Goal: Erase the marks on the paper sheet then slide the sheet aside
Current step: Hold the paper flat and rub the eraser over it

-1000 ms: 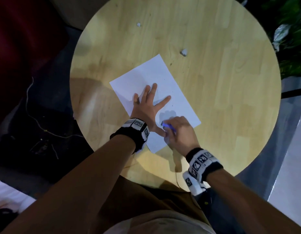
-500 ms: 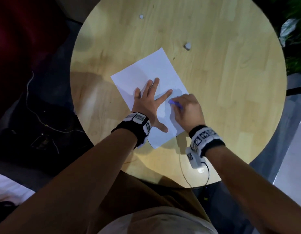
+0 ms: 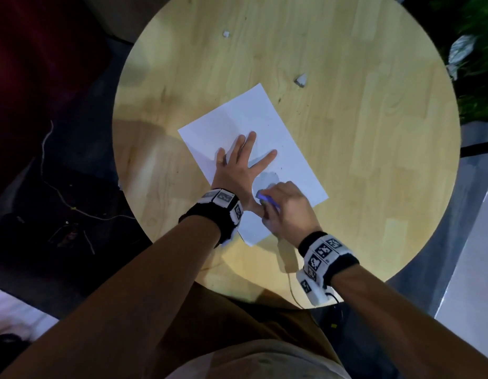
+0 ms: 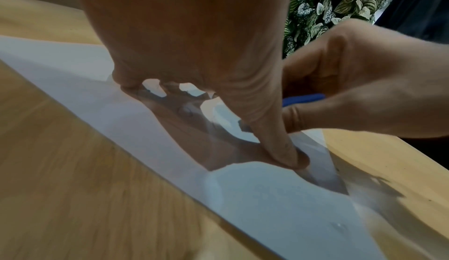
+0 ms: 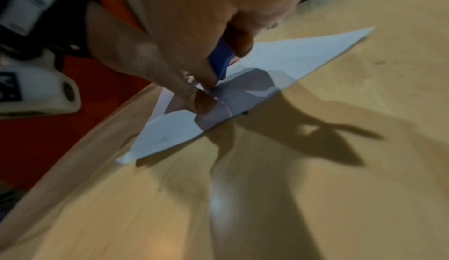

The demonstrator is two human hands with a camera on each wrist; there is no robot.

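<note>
Head view, left hand [image 3: 238,170] flat on paper sheet [image 3: 267,124], right hand [image 3: 285,206] pinching half-hidden blue eraser [image 3: 267,199], marks indiscernible

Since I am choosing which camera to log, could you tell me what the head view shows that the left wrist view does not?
Only the head view shows the whole round table, two small scraps and both wristbands. Only the left wrist view shows leafy plants and the left thumb pressing the paper. Both show the left hand flat on the paper and the right hand gripping a blue eraser.
</note>
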